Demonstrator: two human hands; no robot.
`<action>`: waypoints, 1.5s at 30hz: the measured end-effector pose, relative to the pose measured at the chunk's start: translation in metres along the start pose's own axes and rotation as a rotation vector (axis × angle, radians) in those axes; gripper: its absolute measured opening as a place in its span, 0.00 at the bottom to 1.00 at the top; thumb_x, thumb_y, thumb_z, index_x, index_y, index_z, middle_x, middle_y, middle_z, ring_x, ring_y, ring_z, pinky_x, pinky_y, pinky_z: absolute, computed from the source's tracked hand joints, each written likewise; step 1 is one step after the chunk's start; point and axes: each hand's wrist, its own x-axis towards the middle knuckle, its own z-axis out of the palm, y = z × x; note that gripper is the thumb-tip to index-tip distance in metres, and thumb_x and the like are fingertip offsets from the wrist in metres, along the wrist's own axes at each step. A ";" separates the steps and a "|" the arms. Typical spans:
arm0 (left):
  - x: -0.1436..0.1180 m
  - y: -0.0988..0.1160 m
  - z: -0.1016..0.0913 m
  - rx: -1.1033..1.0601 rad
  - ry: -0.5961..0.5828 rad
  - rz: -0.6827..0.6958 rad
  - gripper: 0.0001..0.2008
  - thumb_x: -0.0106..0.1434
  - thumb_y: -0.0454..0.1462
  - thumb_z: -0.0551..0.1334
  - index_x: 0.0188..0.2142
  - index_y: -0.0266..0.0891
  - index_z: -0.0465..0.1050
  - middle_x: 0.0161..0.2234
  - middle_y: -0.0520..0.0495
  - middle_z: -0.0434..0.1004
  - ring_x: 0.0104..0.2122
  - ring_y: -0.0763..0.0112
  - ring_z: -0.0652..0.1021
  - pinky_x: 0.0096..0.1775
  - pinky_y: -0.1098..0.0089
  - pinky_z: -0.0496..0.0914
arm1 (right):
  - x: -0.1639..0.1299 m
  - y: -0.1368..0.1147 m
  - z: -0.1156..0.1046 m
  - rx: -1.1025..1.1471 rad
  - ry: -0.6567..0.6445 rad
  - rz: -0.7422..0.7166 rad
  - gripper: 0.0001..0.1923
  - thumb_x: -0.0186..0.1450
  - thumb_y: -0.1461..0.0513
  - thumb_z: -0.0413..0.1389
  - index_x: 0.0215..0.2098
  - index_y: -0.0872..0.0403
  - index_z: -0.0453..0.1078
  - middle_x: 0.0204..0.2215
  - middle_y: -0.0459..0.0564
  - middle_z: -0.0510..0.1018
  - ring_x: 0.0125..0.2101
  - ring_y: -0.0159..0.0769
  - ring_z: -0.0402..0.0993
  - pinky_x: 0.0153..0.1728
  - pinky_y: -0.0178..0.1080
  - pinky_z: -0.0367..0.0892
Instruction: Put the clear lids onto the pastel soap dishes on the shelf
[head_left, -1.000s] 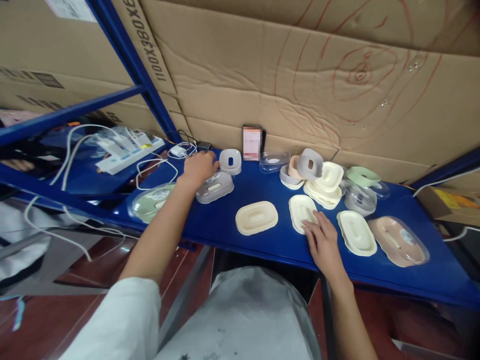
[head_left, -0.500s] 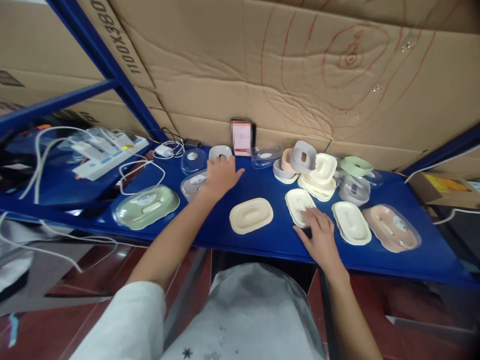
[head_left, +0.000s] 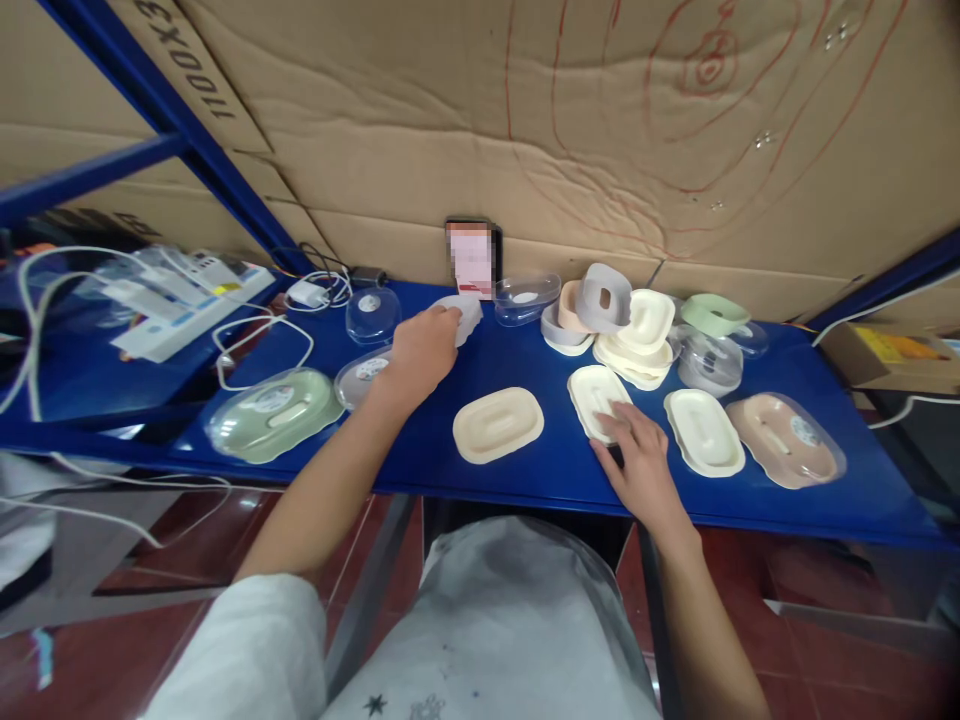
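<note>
My left hand [head_left: 426,348] is closed on the edge of a light grey plastic dish [head_left: 469,318], tilted up near the back; the fingers hide much of it. Below that wrist lies a grey dish under a clear lid [head_left: 357,376]. My right hand [head_left: 634,447] lies with fingers stretched over the near end of a cream oval tray [head_left: 592,388], thumb apart at its near edge. Between the hands is a beige oval tray [head_left: 498,425]. To the right sits another cream tray [head_left: 705,432], beside a pink dish with a clear lid [head_left: 787,440].
At the back of the blue table [head_left: 420,460] a phone [head_left: 472,258] leans on cardboard. Grey and pink rings [head_left: 604,298] and stacked cream trays [head_left: 637,360] stand back right. A green lidded dish [head_left: 274,415], white cables [head_left: 266,335] and a power strip [head_left: 180,315] are left.
My left hand has taken hold of the light grey dish and tilted it, drawing it slightly right. My right hand stays at the cream tray. The whole view has shifted a little.
</note>
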 end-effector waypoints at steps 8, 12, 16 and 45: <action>-0.073 -0.004 0.006 -0.454 0.222 0.412 0.24 0.73 0.30 0.55 0.65 0.46 0.74 0.55 0.45 0.84 0.54 0.57 0.83 0.58 0.55 0.79 | -0.003 -0.007 -0.007 0.002 0.035 -0.051 0.27 0.78 0.56 0.55 0.73 0.46 0.62 0.71 0.63 0.68 0.70 0.59 0.67 0.66 0.63 0.63; -0.124 -0.005 0.047 -0.543 0.326 0.527 0.25 0.75 0.28 0.53 0.65 0.48 0.73 0.57 0.42 0.81 0.56 0.59 0.82 0.58 0.55 0.80 | 0.008 -0.025 -0.010 0.114 0.038 -0.167 0.34 0.77 0.58 0.56 0.78 0.41 0.53 0.73 0.59 0.67 0.72 0.56 0.65 0.69 0.63 0.63; -0.148 -0.009 0.074 -0.546 0.387 0.531 0.22 0.76 0.28 0.54 0.63 0.48 0.75 0.56 0.41 0.80 0.58 0.58 0.81 0.61 0.53 0.79 | 0.039 -0.045 -0.002 0.152 -0.071 -0.277 0.38 0.78 0.57 0.56 0.81 0.43 0.47 0.78 0.59 0.58 0.77 0.54 0.54 0.73 0.64 0.58; 0.051 -0.129 0.027 -0.172 -0.114 -0.539 0.38 0.73 0.59 0.60 0.65 0.26 0.67 0.63 0.20 0.72 0.63 0.33 0.74 0.59 0.42 0.68 | 0.020 -0.059 0.014 0.108 -0.110 -0.265 0.20 0.79 0.58 0.55 0.67 0.48 0.72 0.69 0.61 0.70 0.66 0.55 0.70 0.64 0.60 0.71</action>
